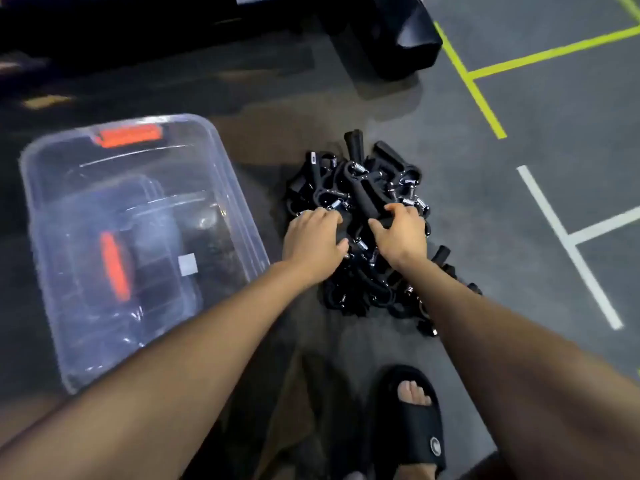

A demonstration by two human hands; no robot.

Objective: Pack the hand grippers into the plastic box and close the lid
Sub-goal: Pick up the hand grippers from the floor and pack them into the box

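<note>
A pile of black hand grippers (363,188) with metal springs lies on the grey floor, right of centre. My left hand (311,242) reaches into the pile's left side, fingers curled round grippers there. My right hand (401,233) is on the middle of the pile, fingers and thumb curled round a black foam handle. The clear plastic box (221,188) stands open on the floor at the left, with orange latches (130,135). What looks like its clear lid lies inside or under it, blurred.
A foot in a black slide sandal (412,420) stands on the floor below the pile. Yellow (471,77) and white (568,244) floor lines run at the right. Dark furniture or equipment (391,32) fills the top edge.
</note>
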